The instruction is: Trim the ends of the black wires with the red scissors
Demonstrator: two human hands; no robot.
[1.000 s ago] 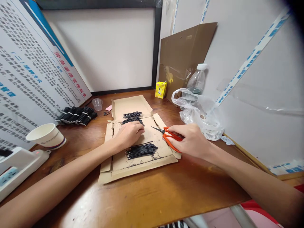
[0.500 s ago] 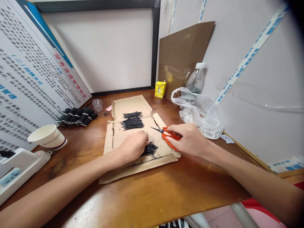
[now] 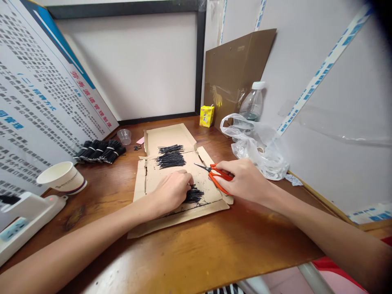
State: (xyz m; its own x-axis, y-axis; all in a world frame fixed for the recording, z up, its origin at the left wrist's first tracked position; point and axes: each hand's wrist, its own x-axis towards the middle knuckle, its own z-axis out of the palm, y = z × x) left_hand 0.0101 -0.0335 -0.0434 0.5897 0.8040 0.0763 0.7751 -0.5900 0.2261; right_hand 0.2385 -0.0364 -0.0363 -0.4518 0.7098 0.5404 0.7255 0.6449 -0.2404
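Now the left hand (image 3: pixel 173 191) stays on the near wires (image 3: pixel 194 194).

Two bare forearms reach forward, the left hand (image 3: pixel 172 191) palm down with fingers curled, the right hand (image 3: pixel 245 179) knuckles up, fingers closed in a grip.

A small workshop bench is showing here: bundled black wires (image 3: pixel 99 150) are lying by a printed notice board (image 3: pixel 36 102) and a power strip (image 3: pixel 21 220).
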